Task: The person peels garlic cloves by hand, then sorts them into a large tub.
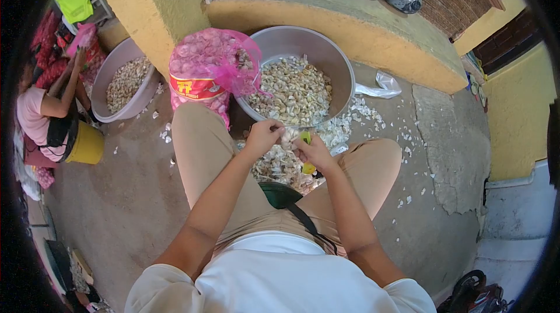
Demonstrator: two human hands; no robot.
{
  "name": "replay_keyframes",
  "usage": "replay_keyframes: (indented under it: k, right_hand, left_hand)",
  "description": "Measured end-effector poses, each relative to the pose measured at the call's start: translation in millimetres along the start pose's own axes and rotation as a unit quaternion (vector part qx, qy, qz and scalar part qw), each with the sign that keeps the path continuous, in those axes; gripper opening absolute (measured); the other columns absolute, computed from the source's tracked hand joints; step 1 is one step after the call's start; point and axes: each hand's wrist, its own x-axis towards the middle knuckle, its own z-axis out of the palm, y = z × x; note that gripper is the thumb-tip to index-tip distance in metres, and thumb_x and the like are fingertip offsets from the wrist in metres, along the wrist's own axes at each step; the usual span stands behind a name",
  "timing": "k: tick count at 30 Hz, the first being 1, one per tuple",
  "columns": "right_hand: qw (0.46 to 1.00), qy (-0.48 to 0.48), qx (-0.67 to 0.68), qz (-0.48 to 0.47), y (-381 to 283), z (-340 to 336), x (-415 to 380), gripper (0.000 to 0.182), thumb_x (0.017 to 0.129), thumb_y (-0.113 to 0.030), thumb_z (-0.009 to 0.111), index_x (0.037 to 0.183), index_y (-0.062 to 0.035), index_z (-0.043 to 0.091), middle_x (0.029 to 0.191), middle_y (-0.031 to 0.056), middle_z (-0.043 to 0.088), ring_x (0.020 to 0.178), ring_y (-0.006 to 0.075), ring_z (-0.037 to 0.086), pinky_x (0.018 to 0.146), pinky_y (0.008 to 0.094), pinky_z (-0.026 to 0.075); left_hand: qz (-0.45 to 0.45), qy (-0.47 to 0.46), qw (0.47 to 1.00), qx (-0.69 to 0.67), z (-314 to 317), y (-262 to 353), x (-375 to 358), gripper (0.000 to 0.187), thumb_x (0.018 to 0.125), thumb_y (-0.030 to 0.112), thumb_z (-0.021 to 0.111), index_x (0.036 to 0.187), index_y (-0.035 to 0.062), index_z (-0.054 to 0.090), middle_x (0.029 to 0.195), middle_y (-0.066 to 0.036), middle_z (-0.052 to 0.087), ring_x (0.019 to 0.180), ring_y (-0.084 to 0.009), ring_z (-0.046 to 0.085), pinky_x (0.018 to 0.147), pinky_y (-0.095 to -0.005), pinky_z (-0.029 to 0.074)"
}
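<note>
Garlic bulb (pixel 289 137) is sitting mid-frame between the hands, the left hand (pixel 263 138) pinching its side, the right hand (pixel 315 153) curling round a yellow-green handled tool (pixel 307 168), below the grey basin (pixel 352 83).

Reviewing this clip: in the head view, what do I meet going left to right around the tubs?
Seated co-worker in a pink top, lilac tub, pink mesh bag, large grey tub, crumpled whitish plastic, yellow wall at the right.
</note>
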Motion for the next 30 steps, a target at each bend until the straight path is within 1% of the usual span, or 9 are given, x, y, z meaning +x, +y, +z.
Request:
replay_keyframes:
  k: [7, 10, 13, 16, 20, 23, 26, 29, 30]
  right_hand:
    - [0.986, 0.05, 0.152, -0.033, 0, 10, -1, 0.014, 0.083, -0.016, 0.046, 0.086, -0.0024, 0.047, 0.058, 0.0042, 0.047, 0.041, 0.0082, 0.039, 0.037, 0.0207, 0.031]
    - [0.965, 0.013, 0.254, -0.058, -14, -2, -7, 0.015, 0.083, -0.017, 0.043, 0.085, -0.0032, 0.047, 0.058, 0.0053, 0.046, 0.039, 0.0087, 0.036, 0.036, 0.0212, 0.03]
    - [0.939, 0.024, 0.338, -0.051, -5, -17, -3, 0.014, 0.082, -0.019, 0.044, 0.082, -0.0051, 0.047, 0.056, 0.0058, 0.045, 0.037, 0.0097, 0.034, 0.036, 0.0226, 0.03]
    - [0.939, 0.015, 0.344, -0.003, -1, -21, 2, 0.013, 0.081, -0.019, 0.045, 0.081, -0.006, 0.045, 0.056, 0.006, 0.045, 0.037, 0.0095, 0.034, 0.036, 0.0227, 0.03]
    - [0.953, 0.033, 0.302, 0.02, 0, -17, -1, 0.012, 0.08, -0.019, 0.047, 0.08, -0.0066, 0.044, 0.057, 0.0065, 0.047, 0.036, 0.0088, 0.034, 0.036, 0.0231, 0.032]
    - [0.956, 0.065, 0.286, 0.022, 8, -19, 5, 0.013, 0.079, -0.019, 0.048, 0.082, -0.0064, 0.045, 0.056, 0.0059, 0.048, 0.036, 0.0082, 0.033, 0.036, 0.0232, 0.032]
    - [0.958, 0.077, 0.274, 0.046, 2, -14, 4, 0.014, 0.078, -0.018, 0.05, 0.084, -0.0062, 0.046, 0.061, 0.005, 0.049, 0.036, 0.0074, 0.032, 0.036, 0.023, 0.032]
    - [0.954, 0.079, 0.28, 0.069, 13, -14, 10, 0.015, 0.077, -0.017, 0.052, 0.086, -0.0064, 0.046, 0.066, 0.0039, 0.05, 0.036, 0.0073, 0.032, 0.037, 0.0229, 0.033]
    - [0.953, 0.083, 0.284, 0.064, 13, -12, 10, 0.015, 0.077, -0.017, 0.053, 0.087, -0.0067, 0.046, 0.068, 0.0034, 0.05, 0.037, 0.0073, 0.033, 0.037, 0.023, 0.033]
  left_hand:
    - [-0.039, 0.012, 0.996, -0.08, 8, -18, 9, 0.013, 0.078, 0.008, 0.055, 0.082, -0.0035, 0.057, 0.065, -0.008, 0.057, 0.053, -0.0117, 0.055, 0.049, -0.0256, 0.049]
    - [-0.066, 0.036, 0.995, 0.062, -6, -30, 15, 0.014, 0.077, 0.009, 0.056, 0.083, -0.0036, 0.058, 0.068, -0.01, 0.059, 0.053, -0.012, 0.056, 0.048, -0.0261, 0.048]
    - [-0.014, -0.106, 0.983, 0.152, -2, -15, 9, 0.018, 0.074, 0.012, 0.058, 0.085, -0.002, 0.059, 0.071, -0.013, 0.06, 0.06, -0.0171, 0.059, 0.053, -0.0307, 0.047]
    - [0.079, -0.174, 0.95, 0.246, 13, -28, 2, 0.021, 0.072, 0.016, 0.06, 0.086, 0.0004, 0.06, 0.072, -0.014, 0.059, 0.068, -0.0224, 0.059, 0.061, -0.0342, 0.045]
    - [0.241, -0.086, 0.907, 0.333, 18, -48, -2, 0.019, 0.071, 0.014, 0.06, 0.085, 0.0023, 0.058, 0.075, -0.013, 0.057, 0.068, -0.0249, 0.057, 0.064, -0.0333, 0.044]
    - [0.122, -0.093, 0.974, 0.167, 14, -29, 6, 0.024, 0.066, 0.012, 0.062, 0.088, 0.0039, 0.054, 0.074, -0.012, 0.056, 0.069, -0.0247, 0.056, 0.063, -0.0325, 0.044]
    - [0.082, -0.072, 0.993, 0.044, 14, -9, -2, 0.023, 0.07, 0.01, 0.061, 0.091, 0.0035, 0.052, 0.073, -0.008, 0.055, 0.069, -0.0199, 0.056, 0.064, -0.0278, 0.045]
    - [0.109, -0.038, 0.992, -0.044, 19, 2, -8, 0.023, 0.073, 0.01, 0.06, 0.093, 0.0035, 0.051, 0.078, -0.008, 0.054, 0.072, -0.017, 0.056, 0.066, -0.0274, 0.046]
    - [0.139, -0.021, 0.99, -0.012, 19, 6, -11, 0.024, 0.073, 0.01, 0.06, 0.094, 0.0035, 0.051, 0.081, -0.008, 0.053, 0.073, -0.0175, 0.056, 0.067, -0.0277, 0.046]
